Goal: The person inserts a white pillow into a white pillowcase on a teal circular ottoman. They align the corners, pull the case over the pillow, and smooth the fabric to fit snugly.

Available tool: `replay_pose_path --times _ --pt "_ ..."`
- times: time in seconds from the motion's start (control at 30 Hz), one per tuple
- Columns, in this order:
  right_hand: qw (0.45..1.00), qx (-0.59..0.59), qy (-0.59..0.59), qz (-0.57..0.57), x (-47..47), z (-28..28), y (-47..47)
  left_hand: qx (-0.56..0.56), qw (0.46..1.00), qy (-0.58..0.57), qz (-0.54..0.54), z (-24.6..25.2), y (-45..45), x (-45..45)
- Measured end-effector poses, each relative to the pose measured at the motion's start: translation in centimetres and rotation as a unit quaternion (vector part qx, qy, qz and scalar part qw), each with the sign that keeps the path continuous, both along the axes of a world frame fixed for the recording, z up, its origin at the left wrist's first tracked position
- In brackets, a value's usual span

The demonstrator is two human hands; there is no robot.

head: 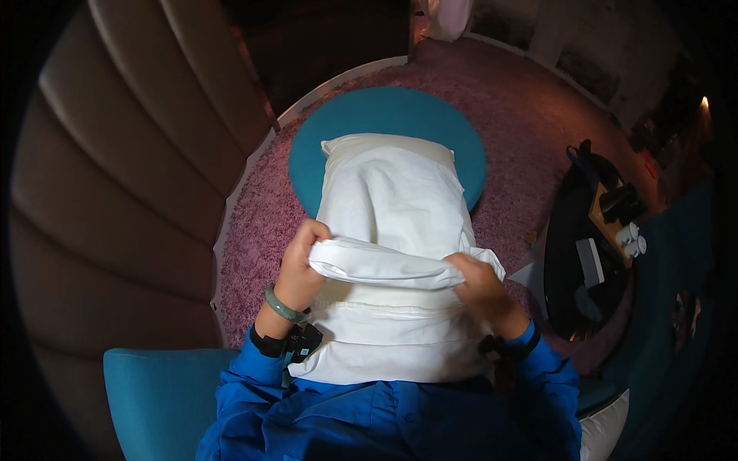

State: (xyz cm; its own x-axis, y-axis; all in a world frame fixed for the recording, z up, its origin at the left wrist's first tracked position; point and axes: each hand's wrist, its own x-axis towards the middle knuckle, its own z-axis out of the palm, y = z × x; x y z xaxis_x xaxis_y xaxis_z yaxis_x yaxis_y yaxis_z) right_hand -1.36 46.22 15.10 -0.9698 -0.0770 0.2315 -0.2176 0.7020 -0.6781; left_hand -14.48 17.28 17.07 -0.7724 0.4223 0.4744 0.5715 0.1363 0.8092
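A white pillow (403, 141) stretches from a round teal ottoman (380, 104) back toward my body. White pillowcase fabric (403, 196) covers much of it, with creases running down the middle. My left hand (302, 259) grips one end of the gathered, folded-over hem (380, 265) of the case. At the other end, my right hand (481, 285) holds the same hem, and a loose corner of cloth sticks out beyond it. Between my hands and my body, more of the pillow (398, 322) lies uncovered, with a seam across it.
A dark oval table (559, 276) stands at the right with white cups (628, 233), a wooden tray (605, 225) and a tissue box (589, 262). Teal seating (167, 397) is at the lower left. Another pillow (605, 426) lies lower right. A padded wall panel (127, 201) rises at left.
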Motion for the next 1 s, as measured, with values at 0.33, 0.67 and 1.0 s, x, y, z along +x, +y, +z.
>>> replay_pose_path --times 0.33,0.67,1.0 --pt "0.994 -0.069 0.090 0.004 2.7 2.3 -0.3 -0.185 0.962 0.094 0.176 -1.4 -0.5 0.1" --pt "0.981 0.042 0.159 -0.106 -0.2 -0.2 1.3 -0.049 0.998 0.010 0.043 -0.7 -1.3 1.0" --pt "0.996 -0.053 -0.047 0.046 3.7 2.6 -0.8 -0.123 0.974 0.083 0.171 -1.7 -0.8 0.2"
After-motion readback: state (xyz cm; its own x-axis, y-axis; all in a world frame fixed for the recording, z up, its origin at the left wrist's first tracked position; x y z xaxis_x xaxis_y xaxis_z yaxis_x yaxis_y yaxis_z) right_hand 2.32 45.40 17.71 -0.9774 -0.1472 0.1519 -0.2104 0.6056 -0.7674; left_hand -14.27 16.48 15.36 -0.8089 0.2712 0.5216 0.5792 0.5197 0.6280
